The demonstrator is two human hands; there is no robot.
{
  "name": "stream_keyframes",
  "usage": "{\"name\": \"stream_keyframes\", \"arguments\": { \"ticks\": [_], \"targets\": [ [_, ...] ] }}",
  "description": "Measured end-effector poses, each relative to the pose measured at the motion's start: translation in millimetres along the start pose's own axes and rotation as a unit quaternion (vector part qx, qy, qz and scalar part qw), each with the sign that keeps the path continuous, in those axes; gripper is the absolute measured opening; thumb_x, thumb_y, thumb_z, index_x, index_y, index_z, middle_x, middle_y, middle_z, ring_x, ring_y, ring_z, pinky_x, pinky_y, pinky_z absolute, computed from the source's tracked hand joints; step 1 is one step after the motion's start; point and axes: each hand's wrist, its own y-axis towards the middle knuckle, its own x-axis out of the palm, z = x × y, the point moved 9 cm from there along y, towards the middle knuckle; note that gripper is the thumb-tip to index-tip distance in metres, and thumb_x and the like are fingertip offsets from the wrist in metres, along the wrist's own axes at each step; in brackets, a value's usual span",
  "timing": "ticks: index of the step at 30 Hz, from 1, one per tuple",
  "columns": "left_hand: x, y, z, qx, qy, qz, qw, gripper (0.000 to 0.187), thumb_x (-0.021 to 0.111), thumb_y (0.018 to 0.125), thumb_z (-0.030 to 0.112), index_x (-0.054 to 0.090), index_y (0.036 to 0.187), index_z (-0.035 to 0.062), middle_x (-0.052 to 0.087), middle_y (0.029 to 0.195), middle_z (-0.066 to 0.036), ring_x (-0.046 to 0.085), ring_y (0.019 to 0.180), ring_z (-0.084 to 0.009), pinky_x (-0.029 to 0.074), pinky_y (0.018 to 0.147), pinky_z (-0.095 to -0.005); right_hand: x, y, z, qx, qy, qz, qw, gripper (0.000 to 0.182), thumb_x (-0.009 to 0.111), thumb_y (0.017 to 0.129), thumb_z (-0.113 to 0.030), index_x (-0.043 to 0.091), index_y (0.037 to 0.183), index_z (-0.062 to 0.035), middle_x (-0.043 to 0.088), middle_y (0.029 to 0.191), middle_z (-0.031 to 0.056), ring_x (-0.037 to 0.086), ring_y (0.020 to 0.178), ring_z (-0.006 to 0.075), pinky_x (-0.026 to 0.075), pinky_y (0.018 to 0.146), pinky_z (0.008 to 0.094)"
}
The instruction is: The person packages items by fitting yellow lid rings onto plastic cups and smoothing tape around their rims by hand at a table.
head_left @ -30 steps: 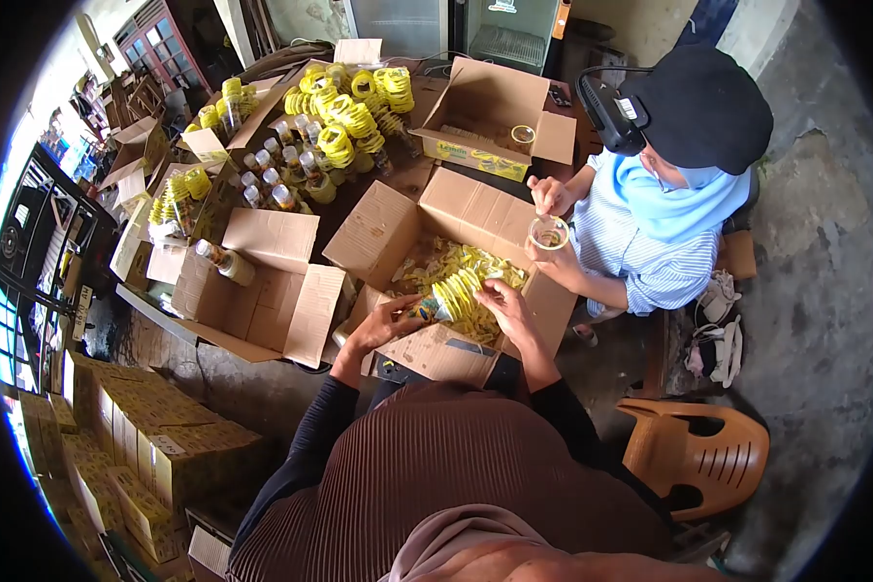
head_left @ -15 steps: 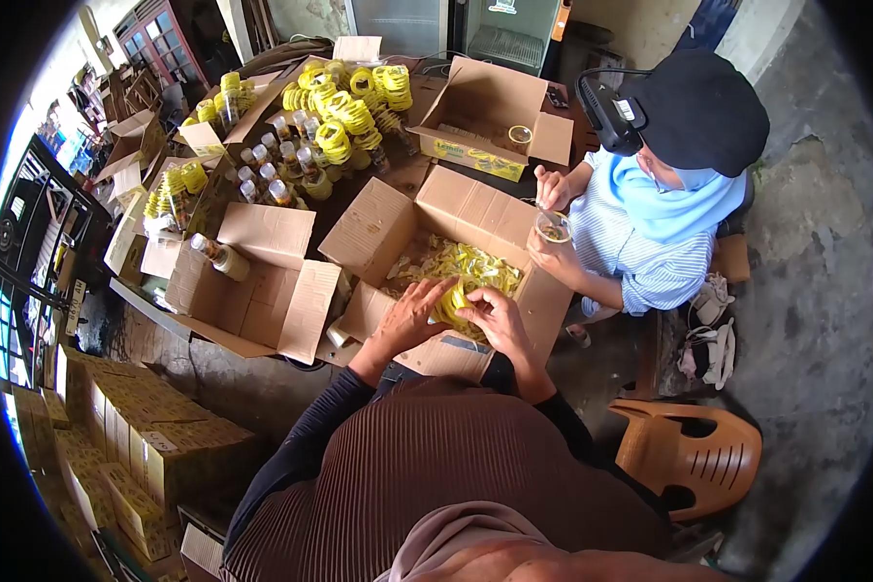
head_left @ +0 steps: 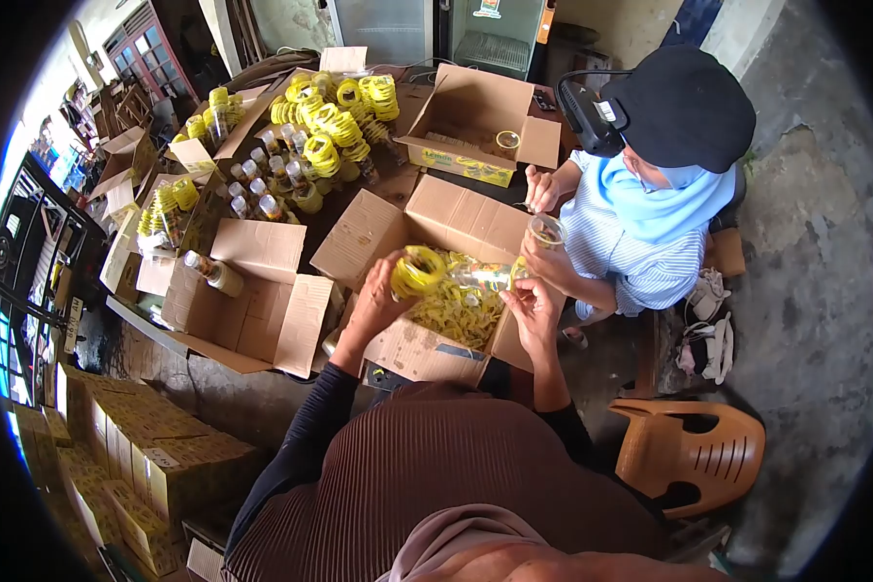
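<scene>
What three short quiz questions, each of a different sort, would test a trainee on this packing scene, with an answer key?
1. True or false: the left hand holds a stack of yellow rings raised over the open box.
2. Multiple choice: the right hand touches A) a clear bottle; B) the orange plastic chair; C) a pair of scissors.
3. Fill in: the co-worker's hand across the box holds a small clear ____.

Key: 1 true; 2 A; 3 cup.
</scene>
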Motion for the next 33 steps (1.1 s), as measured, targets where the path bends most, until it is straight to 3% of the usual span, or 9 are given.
{"name": "stream_keyframes", "arguments": {
  "ticks": [9, 14, 15, 17, 20, 23, 27, 29, 33],
  "targets": [
    [18.4, 18.9, -76.4, -0.1, 0.009, 0.084, 0.991, 0.081, 0.081, 0.069, 0.009, 0.037, 0.137, 0.0041, 0.051, 0.126, -0.022, 0.051, 0.117, -0.0404, 0.044, 0.1, -0.0439, 11.6, -14.0, -1.6, -0.041, -0.103, -0.027, 0.994, 0.024, 0.077, 0.08, -0.005, 0.059, 0.094, 0.0009, 0.061, 0.087, 0.0104, 0.059, 0.074, 0.0188, 0.048, 0.064, 0.0296],
    [38.0, 14.6, -76.1, -0.112, 0.088, 0.025, 0.99, 0.099, 0.085, 0.067, 0.022, 0.029, 0.147, 0.0064, 0.036, 0.145, -0.023, 0.037, 0.134, -0.04, 0.033, 0.11, -0.0475, 20.4, -19.2, -5.3, -0.049, -0.169, -0.06, 0.983, 0.025, 0.079, 0.076, -0.007, 0.061, 0.092, -0.0015, 0.062, 0.086, 0.0114, 0.059, 0.077, 0.0266, 0.049, 0.07, 0.0359],
    [45.1, 14.6, -63.0, -0.043, 0.086, 0.02, 0.995, 0.098, 0.085, 0.068, 0.026, 0.031, 0.146, 0.0056, 0.039, 0.144, -0.023, 0.039, 0.132, -0.0399, 0.034, 0.11, -0.0466, 23.7, -19.9, -5.8, -0.055, -0.179, -0.071, 0.98, 0.025, 0.08, 0.075, -0.008, 0.061, 0.091, -0.0019, 0.063, 0.087, 0.0112, 0.059, 0.08, 0.0276, 0.049, 0.072, 0.0373],
    [64.4, 10.1, -20.6, 0.034, -0.028, -0.097, 0.994, 0.1, 0.087, 0.065, 0.03, 0.034, 0.146, 0.0055, 0.043, 0.142, -0.023, 0.039, 0.132, -0.0402, 0.033, 0.11, -0.0467, 25.8, -22.2, -1.9, -0.045, -0.169, -0.066, 0.982, 0.026, 0.08, 0.074, -0.009, 0.062, 0.092, -0.0028, 0.064, 0.088, 0.0111, 0.06, 0.084, 0.0285, 0.049, 0.075, 0.0384],
    [91.2, -7.9, 17.5, 0.047, -0.039, -0.187, 0.981, 0.102, 0.088, 0.061, 0.034, 0.037, 0.145, 0.0059, 0.046, 0.14, -0.023, 0.039, 0.134, -0.0386, 0.031, 0.112, -0.0466, 40.9, -23.0, -4.9, -0.057, -0.176, -0.111, 0.976, 0.026, 0.08, 0.075, -0.01, 0.063, 0.093, -0.003, 0.064, 0.09, 0.0114, 0.061, 0.086, 0.0288, 0.049, 0.076, 0.0375],
    [103.3, -14.4, 20.6, 0.053, -0.099, -0.152, 0.982, 0.092, 0.085, 0.066, 0.03, 0.04, 0.138, -0.0041, 0.057, 0.125, -0.025, 0.057, 0.114, -0.0416, 0.046, 0.098, -0.0428, 58.8, -29.2, -13.7, -0.056, -0.142, -0.164, 0.975, 0.024, 0.079, 0.077, -0.011, 0.064, 0.094, -0.003, 0.064, 0.092, 0.0119, 0.062, 0.087, 0.0294, 0.05, 0.077, 0.0374],
    [91.2, -18.0, 28.0, 0.018, -0.089, -0.154, 0.984, 0.083, 0.083, 0.067, 0.025, 0.044, 0.132, -0.0081, 0.063, 0.112, -0.025, 0.063, 0.102, -0.041, 0.051, 0.087, -0.0412, 63.7, -26.9, -23.7, -0.045, -0.068, -0.186, 0.979, 0.019, 0.075, 0.082, -0.012, 0.063, 0.094, -0.0027, 0.062, 0.091, 0.0117, 0.063, 0.081, 0.0262, 0.052, 0.07, 0.0344],
    [89.2, -20.8, 36.0, -0.009, -0.103, -0.204, 0.974, 0.076, 0.082, 0.067, 0.022, 0.047, 0.127, -0.0077, 0.064, 0.106, -0.025, 0.064, 0.097, -0.0405, 0.051, 0.083, -0.0415, 45.7, -21.5, -20.9, -0.048, -0.148, -0.088, 0.984, 0.019, 0.074, 0.083, -0.011, 0.059, 0.092, -0.0028, 0.06, 0.087, 0.0099, 0.063, 0.076, 0.0243, 0.051, 0.065, 0.0338],
    [85.9, -27.0, 56.0, 0.059, -0.102, -0.197, 0.973, 0.069, 0.082, 0.067, 0.026, 0.051, 0.12, -0.0071, 0.064, 0.101, -0.025, 0.064, 0.094, -0.0404, 0.051, 0.081, -0.0422, 57.6, -25.5, -32.5, -0.1, -0.276, -0.149, 0.944, 0.028, 0.078, 0.074, -0.012, 0.055, 0.088, -0.005, 0.057, 0.084, 0.0095, 0.06, 0.077, 0.028, 0.049, 0.067, 0.0382]
  ]
}}
